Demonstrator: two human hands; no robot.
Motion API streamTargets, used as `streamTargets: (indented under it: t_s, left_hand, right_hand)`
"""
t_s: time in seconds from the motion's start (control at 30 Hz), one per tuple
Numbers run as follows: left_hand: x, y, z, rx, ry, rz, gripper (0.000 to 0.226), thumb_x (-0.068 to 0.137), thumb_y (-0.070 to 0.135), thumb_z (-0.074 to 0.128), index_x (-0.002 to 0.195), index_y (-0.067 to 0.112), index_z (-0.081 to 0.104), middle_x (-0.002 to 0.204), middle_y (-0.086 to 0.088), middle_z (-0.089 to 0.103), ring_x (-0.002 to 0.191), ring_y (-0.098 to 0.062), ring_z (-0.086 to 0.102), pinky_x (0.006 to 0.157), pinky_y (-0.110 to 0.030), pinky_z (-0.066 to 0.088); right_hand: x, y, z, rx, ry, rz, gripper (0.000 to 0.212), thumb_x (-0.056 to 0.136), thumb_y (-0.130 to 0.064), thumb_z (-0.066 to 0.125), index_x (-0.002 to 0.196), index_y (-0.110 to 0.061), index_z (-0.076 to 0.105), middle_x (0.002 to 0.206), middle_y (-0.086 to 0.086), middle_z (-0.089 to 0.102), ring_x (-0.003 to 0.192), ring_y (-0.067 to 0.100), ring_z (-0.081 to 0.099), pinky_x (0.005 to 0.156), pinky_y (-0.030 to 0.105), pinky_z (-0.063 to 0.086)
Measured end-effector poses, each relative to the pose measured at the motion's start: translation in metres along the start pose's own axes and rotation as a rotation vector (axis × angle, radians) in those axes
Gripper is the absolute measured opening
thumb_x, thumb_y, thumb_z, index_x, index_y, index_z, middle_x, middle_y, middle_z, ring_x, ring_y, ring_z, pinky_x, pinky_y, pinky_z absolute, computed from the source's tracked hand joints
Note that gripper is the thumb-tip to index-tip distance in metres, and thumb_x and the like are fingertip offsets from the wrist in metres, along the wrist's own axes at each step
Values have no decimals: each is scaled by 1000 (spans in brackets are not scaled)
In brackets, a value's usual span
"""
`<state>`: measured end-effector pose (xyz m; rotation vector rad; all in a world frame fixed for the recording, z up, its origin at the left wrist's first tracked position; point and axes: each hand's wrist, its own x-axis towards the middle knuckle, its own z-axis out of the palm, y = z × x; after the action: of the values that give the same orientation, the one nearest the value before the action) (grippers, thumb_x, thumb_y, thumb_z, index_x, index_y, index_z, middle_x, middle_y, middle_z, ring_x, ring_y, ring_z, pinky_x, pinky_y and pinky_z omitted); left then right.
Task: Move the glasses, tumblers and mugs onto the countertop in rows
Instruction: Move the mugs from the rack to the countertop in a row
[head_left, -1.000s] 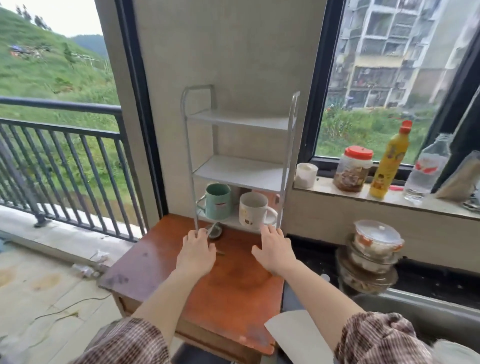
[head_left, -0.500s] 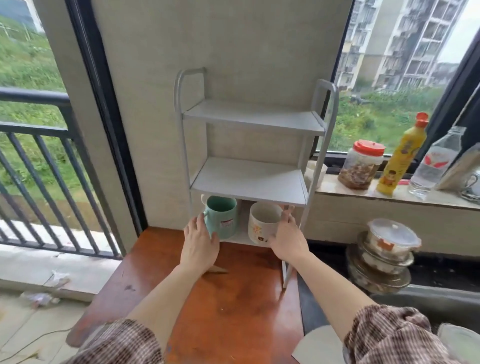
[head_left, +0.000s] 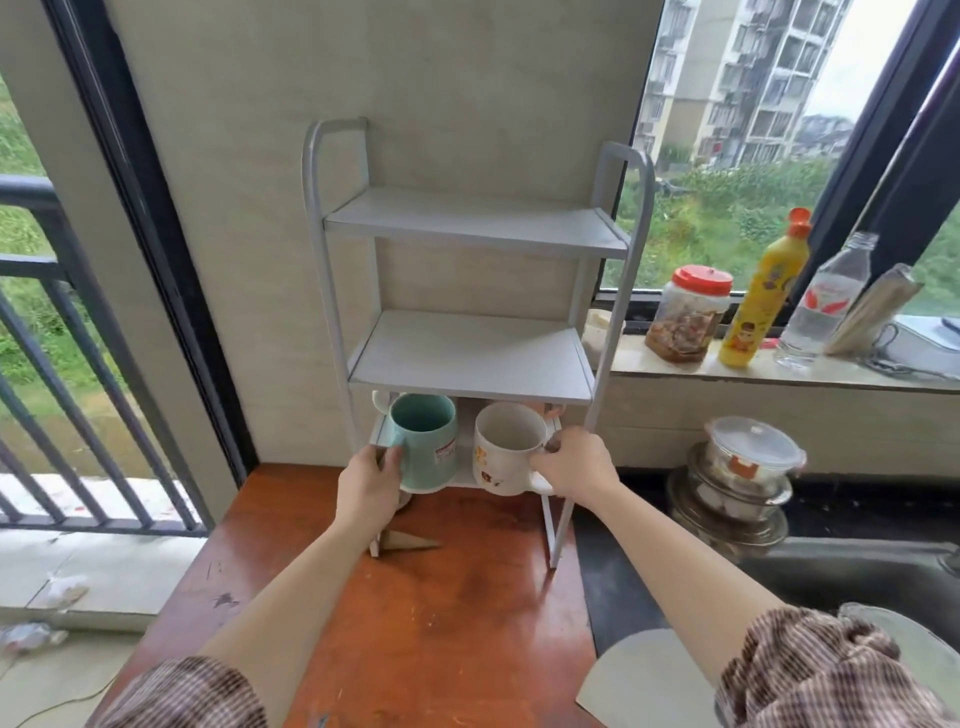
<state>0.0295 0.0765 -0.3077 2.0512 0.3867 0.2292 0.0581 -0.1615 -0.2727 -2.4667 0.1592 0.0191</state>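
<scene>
Since 0.5 s ago both hands have closed in: my left grip (head_left: 371, 480) clamps the teal mug (head_left: 428, 441), my right grip (head_left: 574, 465) pinches the white mug (head_left: 506, 449) by its handle, the 2 upright on the bottom shelf of the rack (head_left: 470, 353), with the surface (head_left: 441, 623) just below, toward me.

No legible text, teal mug (head_left: 415, 447) sticker (head_left: 445, 454) included.

Brown-and-white checked sleeves (head_left: 810, 670) above bare forearms (head_left: 291, 608)

It was a home kitchen: a sink (head_left: 852, 574), stacked bowls (head_left: 745, 470), mugs (head_left: 423, 441) on a rack (head_left: 470, 353), a jar (head_left: 688, 317) on the sill (head_left: 810, 375).
</scene>
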Motion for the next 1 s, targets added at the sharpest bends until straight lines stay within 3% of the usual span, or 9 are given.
streamTargets:
  t_s: [0.1, 0.2, 0.27, 0.4, 0.6, 0.77, 0.9, 1.0]
  left_hand:
    - [-1, 0, 0, -25, -21, 1, 35, 96, 37, 43, 84, 9, 61, 78, -7, 65, 70, -21, 57, 58, -31, 41]
    - [-1, 4, 1, -63, -59, -14, 32, 97, 36, 44, 77, 18, 60, 76, 1, 65, 67, -16, 57, 56, -29, 43]
    - [0, 6, 0, -81, -99, -19, 30, 97, 35, 44, 82, 17, 63, 79, 4, 67, 68, -16, 58, 58, -29, 45]
    - [-2, 7, -1, -110, -134, -27, 28, 96, 34, 47, 91, 15, 67, 84, 4, 69, 63, -10, 55, 54, -25, 42]
    - [-8, 8, -6, -217, -166, -51, 25, 94, 31, 53, 82, 18, 71, 91, 0, 70, 85, -13, 62, 64, -20, 44]
    - [-17, 5, -6, -263, -186, -73, 25, 93, 31, 56, 78, 19, 71, 94, -3, 72, 92, -18, 64, 73, -23, 51]
    - [-29, 5, -9, -295, -232, -101, 25, 91, 33, 58, 80, 16, 73, 95, -18, 72, 82, -24, 59, 87, -40, 51]
    - [-46, 6, -13, -311, -285, -82, 23, 91, 32, 60, 80, 18, 74, 92, -6, 74, 87, -20, 64, 84, -32, 52]
  right_hand:
    - [-3, 6, -4, 136, -130, 84, 23, 79, -30, 61, 80, -8, 67, 70, 4, 73, 49, 20, 69, 59, 33, 59]
    - [-6, 14, -5, 361, -254, 151, 19, 82, -26, 62, 88, -9, 69, 77, 6, 76, 55, 22, 71, 69, 40, 59]
    - [-8, 19, -7, 468, -309, 184, 26, 85, -31, 62, 90, -7, 71, 84, 9, 76, 60, 22, 71, 70, 38, 58]
    - [-14, 21, -9, 502, -354, 173, 33, 91, -36, 61, 79, -7, 71, 97, 10, 71, 70, 23, 68, 65, 29, 58]
    - [-25, 23, 1, 593, -322, 153, 32, 94, -27, 59, 81, -1, 70, 106, 9, 69, 100, 21, 64, 70, 24, 58]
    - [-34, 19, 2, 629, -299, 167, 34, 95, -28, 58, 88, 2, 72, 99, 10, 72, 100, 23, 67, 66, 24, 59]
    - [-47, 21, -8, 676, -340, 153, 36, 95, -28, 58, 84, 3, 72, 100, 13, 73, 96, 24, 69, 68, 26, 59]
    - [-64, 29, -20, 656, -375, 122, 36, 96, -27, 57, 71, -3, 70, 97, 16, 73, 88, 23, 72, 71, 29, 60]
